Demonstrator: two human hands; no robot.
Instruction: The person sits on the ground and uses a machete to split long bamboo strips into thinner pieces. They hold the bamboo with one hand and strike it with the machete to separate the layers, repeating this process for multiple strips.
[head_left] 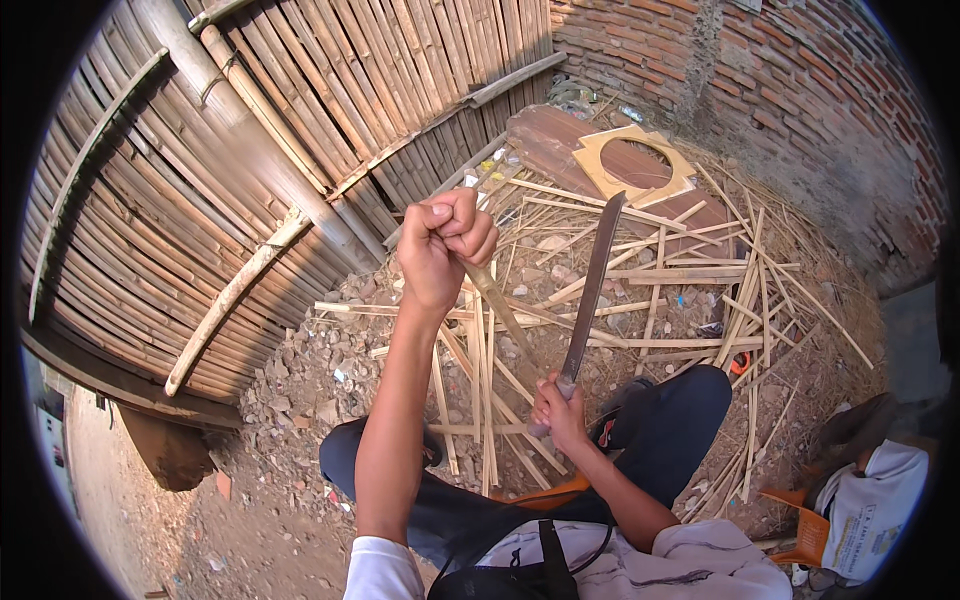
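My left hand (445, 245) is raised in front of me, its fingers wrapped round a bamboo strip (503, 308). The strip slants down from the fist toward my right hand, and a short end shows above the fist. Lower and to the right, my right hand (562, 412) grips a machete (592, 285) by its handle. Its long dark blade points up and away, to the right of the bamboo strip. Between the strip's lower end and the blade's base, I cannot tell whether they touch. Split bamboo strips (485, 390) lie crossed on the ground below my hands.
A bamboo wall (290, 90) rises at the left, with a brick wall (800, 90) at the back right. Near their corner lies a yellowish board with a round hole (592, 158) on brown boards. Stones cover the ground. At the right edge a person (880, 510) sits beside an orange chair (808, 530).
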